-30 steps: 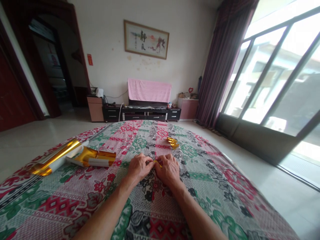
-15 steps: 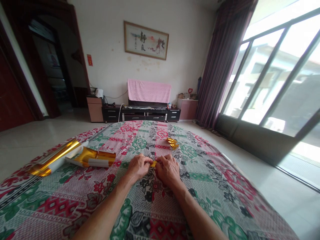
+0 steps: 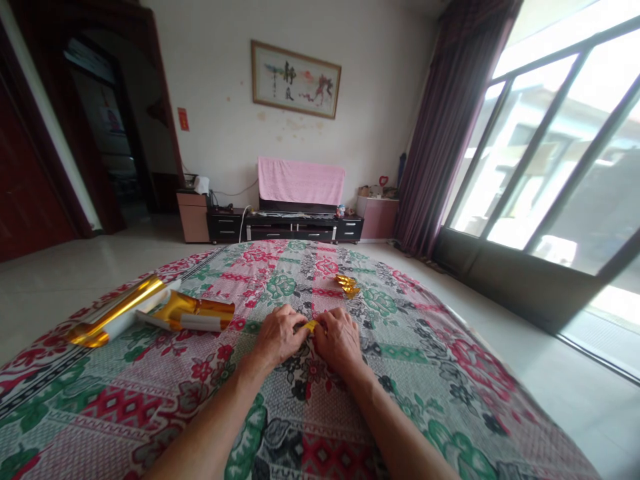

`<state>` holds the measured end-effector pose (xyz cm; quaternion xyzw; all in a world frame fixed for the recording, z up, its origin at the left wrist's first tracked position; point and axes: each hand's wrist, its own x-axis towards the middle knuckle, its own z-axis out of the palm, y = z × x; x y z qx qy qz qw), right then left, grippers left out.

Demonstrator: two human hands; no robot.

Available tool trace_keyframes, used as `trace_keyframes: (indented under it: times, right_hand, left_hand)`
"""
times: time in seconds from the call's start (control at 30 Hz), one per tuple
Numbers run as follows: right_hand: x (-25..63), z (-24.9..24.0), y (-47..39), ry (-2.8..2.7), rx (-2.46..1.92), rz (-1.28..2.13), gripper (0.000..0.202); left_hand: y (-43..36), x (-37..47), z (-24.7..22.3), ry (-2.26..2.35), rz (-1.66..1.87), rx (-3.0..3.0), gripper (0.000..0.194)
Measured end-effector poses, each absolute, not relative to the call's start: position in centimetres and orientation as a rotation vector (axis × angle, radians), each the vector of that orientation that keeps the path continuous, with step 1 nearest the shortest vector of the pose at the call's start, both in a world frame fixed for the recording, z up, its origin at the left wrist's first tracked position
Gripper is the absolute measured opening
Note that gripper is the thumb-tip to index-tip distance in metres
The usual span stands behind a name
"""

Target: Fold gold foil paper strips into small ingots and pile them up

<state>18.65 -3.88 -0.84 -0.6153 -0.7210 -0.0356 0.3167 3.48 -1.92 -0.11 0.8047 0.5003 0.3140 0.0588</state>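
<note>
A small piece of gold foil paper (image 3: 311, 326) is pinched between my two hands, just above the patterned cloth. My left hand (image 3: 281, 337) grips its left end with thumb and fingers closed. On the other end, my right hand (image 3: 339, 339) is closed too, its fingers curled over the paper. Most of the piece is hidden by my fingers. Beyond my right hand lie several folded gold paper pieces (image 3: 347, 285) in a small cluster. To the left, curled sheets of gold foil paper (image 3: 200, 313) with white backs rest beside a longer gold roll (image 3: 120, 313).
A floral cloth (image 3: 410, 393) in red, green and grey covers the round table. Past its far edge, a low black cabinet (image 3: 275, 233) stands by the wall, with a pink towel (image 3: 300, 181) over a screen. Glazed doors (image 3: 545, 153) and a purple curtain (image 3: 440, 120) are on the right.
My hands stay on the gold paper, with the left fingers shifted slightly and the visible paper tilted a little. The whole view has moved slightly; the other gold pieces lie as before.
</note>
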Motion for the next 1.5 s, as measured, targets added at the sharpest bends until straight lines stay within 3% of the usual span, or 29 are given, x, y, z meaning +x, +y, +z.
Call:
trace_keyframes:
  times: [0.33, 0.7, 1.03, 1.5]
  right_hand:
    - [18.6, -0.7, -3.4, -1.752, -1.365, 0.215, 0.012]
    - [18.4, -0.3, -3.1, -1.532, -1.074, 0.596, 0.017]
    - [18.4, 0.3, -3.5, -1.579, -1.132, 0.697, 0.022]
    - [17.7, 0.8, -3.7, -1.186, -0.744, 1.495, 0.026]
  left_hand:
    - [-1.5, 3.3, -0.5, 1.398, 1.058, 2.391, 0.016]
    - [-1.4, 3.1, 0.4, 1.223, 1.198, 1.806, 0.02]
    - [-1.4, 2.8, 0.3, 1.13, 1.226, 1.621, 0.014]
    - [-2.3, 2.8, 1.3, 0.584, 1.093, 1.059, 0.027]
